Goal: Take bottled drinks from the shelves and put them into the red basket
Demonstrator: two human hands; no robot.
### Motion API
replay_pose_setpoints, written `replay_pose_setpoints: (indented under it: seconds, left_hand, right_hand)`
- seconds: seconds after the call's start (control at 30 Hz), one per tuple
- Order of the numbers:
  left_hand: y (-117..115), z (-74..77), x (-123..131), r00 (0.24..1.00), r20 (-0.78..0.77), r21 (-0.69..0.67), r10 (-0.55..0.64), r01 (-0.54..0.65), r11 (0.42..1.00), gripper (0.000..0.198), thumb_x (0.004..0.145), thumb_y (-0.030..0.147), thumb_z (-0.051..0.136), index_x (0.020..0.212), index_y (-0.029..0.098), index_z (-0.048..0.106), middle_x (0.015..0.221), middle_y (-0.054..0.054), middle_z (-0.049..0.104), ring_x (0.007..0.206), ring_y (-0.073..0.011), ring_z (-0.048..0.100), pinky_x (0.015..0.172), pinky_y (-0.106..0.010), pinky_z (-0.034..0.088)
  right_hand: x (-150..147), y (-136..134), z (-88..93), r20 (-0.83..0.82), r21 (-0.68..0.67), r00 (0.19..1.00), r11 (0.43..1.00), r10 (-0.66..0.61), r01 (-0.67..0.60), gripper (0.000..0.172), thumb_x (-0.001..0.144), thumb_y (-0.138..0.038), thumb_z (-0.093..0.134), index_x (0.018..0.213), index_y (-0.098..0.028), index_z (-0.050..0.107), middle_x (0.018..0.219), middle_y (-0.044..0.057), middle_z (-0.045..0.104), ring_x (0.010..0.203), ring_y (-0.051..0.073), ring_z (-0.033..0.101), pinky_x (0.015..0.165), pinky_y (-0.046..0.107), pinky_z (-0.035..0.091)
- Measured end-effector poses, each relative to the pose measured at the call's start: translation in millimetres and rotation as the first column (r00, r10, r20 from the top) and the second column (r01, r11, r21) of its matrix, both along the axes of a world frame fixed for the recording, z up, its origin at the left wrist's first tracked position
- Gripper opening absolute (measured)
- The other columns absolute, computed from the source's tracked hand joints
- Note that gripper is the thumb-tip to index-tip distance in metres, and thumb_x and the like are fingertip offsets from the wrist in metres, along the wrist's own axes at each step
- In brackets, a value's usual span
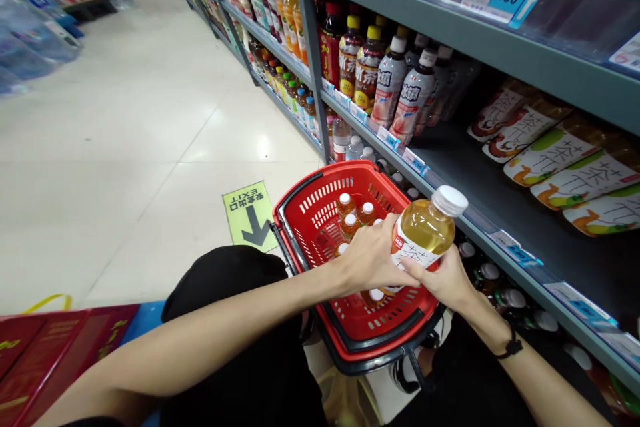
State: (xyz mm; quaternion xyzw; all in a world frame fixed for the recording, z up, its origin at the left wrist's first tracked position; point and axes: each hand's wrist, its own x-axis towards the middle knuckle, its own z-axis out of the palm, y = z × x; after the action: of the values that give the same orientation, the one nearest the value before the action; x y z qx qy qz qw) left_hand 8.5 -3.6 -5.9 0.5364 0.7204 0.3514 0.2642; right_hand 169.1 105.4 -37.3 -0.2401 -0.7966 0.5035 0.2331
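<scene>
Left hand [370, 257]: grips the bottle [424, 230] from the left, over the basket.
Right hand [447, 280]: holds the bottle's base from below.
Bottle: yellow drink, white cap, tilted toward the shelf [500, 173].
Basket [320, 203]: red, on the floor, holding orange-capped bottles [353, 210].
Shelf's near edge: blue price tags [415, 161].

A shop, seemingly a supermarket: price-tagged shelves [500, 47] of bottled drinks [390, 83], red basket [320, 203].

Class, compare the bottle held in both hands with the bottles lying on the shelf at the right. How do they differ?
The held bottle is tilted above the red basket, gripped by the left hand and right hand; the shelf bottles lie on their sides, untouched. The held bottle shows its white cap; the shelf bottles' caps are hidden. Both hold amber drink behind white labels.
</scene>
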Motion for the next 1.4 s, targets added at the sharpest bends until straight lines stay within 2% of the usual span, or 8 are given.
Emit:
replay_pose_setpoints:
  seconds: [0.13, 0.3, 0.6, 0.77, 0.87, 1.03, 1.2, 1.4]
  left_hand:
    - [3.0, 10.2, -4.2, 0.997, 0.075, -0.025, 0.032, -0.030, 0.999, 0.059, 0.063, 0.055, 0.083, 0.105, 0.018, 0.064, 0.087, -0.004, 0.074, 0.074, -0.0253, 0.072, 0.071, -0.039, 0.059]
    - [4.7, 16.8, -10.3, 0.962, 0.274, 0.007, 0.003, -0.005, 1.000, 0.053, 0.070, 0.055, 0.083, 0.108, 0.020, 0.071, 0.098, -0.003, 0.079, 0.086, -0.0231, 0.073, 0.075, -0.034, 0.059]
    - [10.1, 21.3, -14.6, 0.817, 0.575, -0.089, 0.033, 0.021, 0.996, 0.050, 0.069, 0.043, 0.083, 0.109, 0.015, 0.071, 0.106, -0.009, 0.080, 0.096, -0.0254, 0.075, 0.083, -0.036, 0.061]
    - [12.3, 17.4, -19.0, 0.997, 0.072, -0.135, -0.007, 0.017, 0.991, 0.065, 0.063, 0.060, 0.085, 0.106, 0.015, 0.066, 0.098, -0.008, 0.077, 0.085, -0.0267, 0.073, 0.078, -0.038, 0.058]
    - [13.9, 6.0, -21.2, 0.974, -0.210, -0.165, -0.085, 0.050, 0.985, 0.079, 0.061, 0.063, 0.084, 0.117, 0.013, 0.060, 0.103, -0.011, 0.074, 0.087, -0.0300, 0.073, 0.075, -0.038, 0.056]
    - [16.0, -13.1, -20.7, 0.870, -0.420, -0.285, -0.258, 0.144, 0.948, 0.072, 0.070, 0.055, 0.082, 0.121, 0.011, 0.055, 0.109, -0.012, 0.072, 0.089, -0.0320, 0.073, 0.072, -0.039, 0.055]
    - [22.8, -19.8, -28.7, 0.824, -0.465, -0.327, -0.324, 0.180, 0.928, 0.077, 0.069, 0.049, 0.088, 0.125, 0.010, 0.053, 0.119, -0.016, 0.070, 0.100, -0.0344, 0.073, 0.080, -0.040, 0.057]
    - [34.4, 2.4, -92.6, 0.841, -0.363, -0.575, -0.401, 0.137, 0.807, 0.072, 0.071, 0.034, 0.086, 0.132, 0.009, 0.059, 0.129, -0.018, 0.071, 0.116, -0.0286, 0.070, 0.094, -0.029, 0.056]
  right_hand:
    - [-0.5, 7.7, 6.4, -0.062, -0.002, 0.997, 0.999, 0.039, -0.039, 0.055, 0.097, -0.058, 0.061, 0.140, -0.024, 0.058, 0.137, 0.011, 0.068, 0.118, 0.031, 0.068, 0.102, 0.044, 0.056]
    - [-1.2, 12.7, 15.2, -0.042, -0.033, 0.998, 0.999, 0.041, -0.042, 0.047, 0.107, -0.056, 0.044, 0.143, -0.029, 0.058, 0.143, 0.006, 0.066, 0.128, 0.029, 0.063, 0.105, 0.037, 0.052]
    - [-3.7, 21.0, 13.1, -0.004, -0.074, 1.000, 0.997, -0.003, 0.002, 0.045, 0.109, -0.056, 0.040, 0.125, -0.027, 0.070, 0.115, 0.006, 0.075, 0.105, 0.028, 0.068, 0.092, 0.037, 0.054]
    - [-6.8, 34.9, 21.2, -0.031, 0.181, 0.997, 0.980, -0.072, 0.076, 0.048, 0.106, -0.059, 0.042, 0.114, -0.019, 0.068, 0.114, 0.009, 0.068, 0.102, 0.025, 0.064, 0.092, 0.037, 0.050]
    - [-5.2, 40.3, 28.2, -0.020, 0.216, 0.987, 0.963, -0.160, 0.160, 0.043, 0.103, -0.059, 0.051, 0.113, -0.019, 0.066, 0.096, 0.004, 0.067, 0.081, 0.020, 0.061, 0.072, 0.030, 0.048]
    - [-3.9, 39.7, 32.9, 0.194, 0.357, 0.969, 0.931, -0.154, 0.076, 0.037, 0.095, -0.058, 0.063, 0.091, -0.022, 0.066, 0.068, -0.002, 0.063, 0.057, 0.015, 0.054, 0.059, 0.026, 0.041]
    - [-18.3, 35.0, 19.1, 0.208, 0.588, 0.955, 0.807, -0.212, 0.051, 0.030, 0.096, -0.047, 0.058, 0.080, -0.022, 0.060, 0.061, 0.000, 0.064, 0.049, 0.016, 0.056, 0.055, 0.027, 0.038]
    - [-80.1, 30.4, 7.6, 0.073, 0.888, 0.995, 0.459, -0.065, -0.035, 0.026, 0.094, -0.035, 0.054, 0.075, -0.019, 0.061, 0.057, 0.005, 0.066, 0.050, 0.017, 0.060, 0.052, 0.029, 0.030]
